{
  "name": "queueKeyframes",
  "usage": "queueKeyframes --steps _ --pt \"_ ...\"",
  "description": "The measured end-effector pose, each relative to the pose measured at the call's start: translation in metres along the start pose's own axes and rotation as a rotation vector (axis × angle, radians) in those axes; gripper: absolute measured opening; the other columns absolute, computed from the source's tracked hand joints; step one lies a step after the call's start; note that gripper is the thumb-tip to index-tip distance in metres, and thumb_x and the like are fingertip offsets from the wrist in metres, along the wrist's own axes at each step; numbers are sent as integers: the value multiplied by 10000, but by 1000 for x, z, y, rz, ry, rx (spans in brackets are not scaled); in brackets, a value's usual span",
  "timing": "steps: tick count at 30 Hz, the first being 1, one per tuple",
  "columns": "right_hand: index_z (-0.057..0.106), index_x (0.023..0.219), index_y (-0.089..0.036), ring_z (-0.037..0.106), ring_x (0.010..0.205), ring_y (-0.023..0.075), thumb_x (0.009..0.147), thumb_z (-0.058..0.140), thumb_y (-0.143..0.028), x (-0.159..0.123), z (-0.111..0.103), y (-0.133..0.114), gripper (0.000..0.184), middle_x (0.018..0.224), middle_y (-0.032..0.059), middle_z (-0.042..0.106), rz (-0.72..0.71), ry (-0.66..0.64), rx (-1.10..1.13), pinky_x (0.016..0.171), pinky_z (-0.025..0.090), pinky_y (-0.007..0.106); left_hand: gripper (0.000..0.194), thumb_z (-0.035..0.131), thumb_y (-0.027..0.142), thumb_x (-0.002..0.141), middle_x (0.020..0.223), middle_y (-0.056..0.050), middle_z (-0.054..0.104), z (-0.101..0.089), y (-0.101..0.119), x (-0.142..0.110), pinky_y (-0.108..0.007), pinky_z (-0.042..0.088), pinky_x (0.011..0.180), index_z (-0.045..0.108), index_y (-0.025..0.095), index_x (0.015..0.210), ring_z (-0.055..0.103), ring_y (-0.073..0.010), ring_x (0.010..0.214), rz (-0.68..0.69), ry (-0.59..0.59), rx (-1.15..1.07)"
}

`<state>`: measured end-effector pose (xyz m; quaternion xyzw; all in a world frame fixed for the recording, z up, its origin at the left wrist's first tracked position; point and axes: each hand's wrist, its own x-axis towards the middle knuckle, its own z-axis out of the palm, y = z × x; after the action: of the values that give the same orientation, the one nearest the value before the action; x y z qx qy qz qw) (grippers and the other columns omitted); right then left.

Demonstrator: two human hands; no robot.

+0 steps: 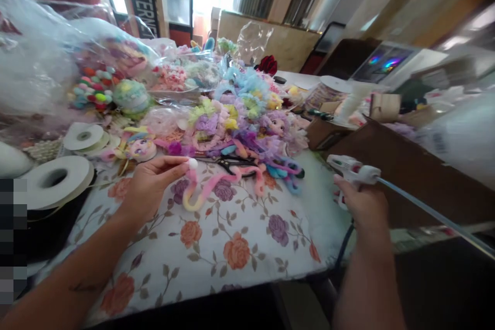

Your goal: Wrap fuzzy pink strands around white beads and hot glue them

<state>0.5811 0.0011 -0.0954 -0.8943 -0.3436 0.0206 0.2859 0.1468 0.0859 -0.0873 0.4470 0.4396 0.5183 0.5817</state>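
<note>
Between the thumb and fingers of my left hand (pixel 149 185) is one end of a fuzzy pastel pipe cleaner (pixel 209 191), pink fading to yellow. A small white pom-pom (pixel 192 164) sits at that pinched end; whether it is joined to the strand I cannot tell. The strand bends in waves over the flowered tablecloth (pixel 247 221). My right hand (pixel 365 201) is wrapped round a white glue gun (pixel 350 167), off the table's right side. A long clear glue stick (pixel 429 210) juts from its back. Black-handled scissors (pixel 228 163) lie just behind the strand.
Ribbon spools (pixel 58 180) stand at the left, beside a doll head (pixel 141 148). A heap of pastel ruffled hair ties (pixel 216 124) and plastic bags (pixel 42 51) fills the back. At the right is a brown cardboard box (pixel 417 165).
</note>
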Motion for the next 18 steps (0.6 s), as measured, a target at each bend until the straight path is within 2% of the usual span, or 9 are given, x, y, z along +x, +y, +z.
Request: queueKeyframes --steps 3,7,10,12,13,15,16,18 --pt "652 724 -177 653 729 336 754 648 -440 24 3 14 265 565 86 591 98 -17 -55 636 454 380 293 888 346 613 870 -58 777 -1 0 1 -343 578 817 795 204 852 706 -220 819 -5 14 12" --pt "678 865 -152 675 753 304 793 592 -452 32 18 10 320 707 111 663 63 -58 2 632 467 345 293 894 357 605 887 -60 774 -2 -2 3 -356 578 836 795 216 841 704 -229 849 -9 18 23" --pt "675 792 -166 673 777 329 792 599 -461 28 12 5 304 710 139 665 33 -85 -19 645 458 370 299 887 360 620 904 -59 775 -4 -4 4 -338 577 827 795 219 866 702 -216 856 -4 9 30" --pt "649 663 -185 660 751 374 763 636 -497 18 -2 1 329 673 177 652 21 -110 -124 627 436 415 303 881 357 632 891 -56 775 -5 -6 5 -319 574 811 794 215 885 700 -200 839 5 6 32" --pt "631 612 -196 653 729 389 760 639 -540 10 -11 -3 375 673 201 655 1 -150 -241 606 425 431 302 878 355 637 884 -55 774 -5 -6 5 -311 572 803 793 211 889 699 -194 833 11 5 31" --pt "606 535 -201 641 693 425 766 601 -622 -12 -27 -16 481 684 256 660 10 -143 -471 562 402 465 290 874 347 645 873 -55 775 -4 -6 5 -297 570 786 793 202 882 698 -183 817 22 6 17" --pt "636 572 -203 645 700 421 786 576 -625 -25 -31 -27 477 708 248 677 -54 -136 -467 567 408 467 281 873 340 647 873 -55 776 -4 -6 5 -289 568 780 793 198 877 697 -177 809 25 3 5" --pt "717 751 -226 667 775 384 813 572 -576 -52 -32 -58 384 807 182 729 -286 -140 -258 642 446 461 262 874 320 649 875 -55 780 -3 -6 4 -272 565 773 793 194 864 697 -163 795 29 -1 -22"
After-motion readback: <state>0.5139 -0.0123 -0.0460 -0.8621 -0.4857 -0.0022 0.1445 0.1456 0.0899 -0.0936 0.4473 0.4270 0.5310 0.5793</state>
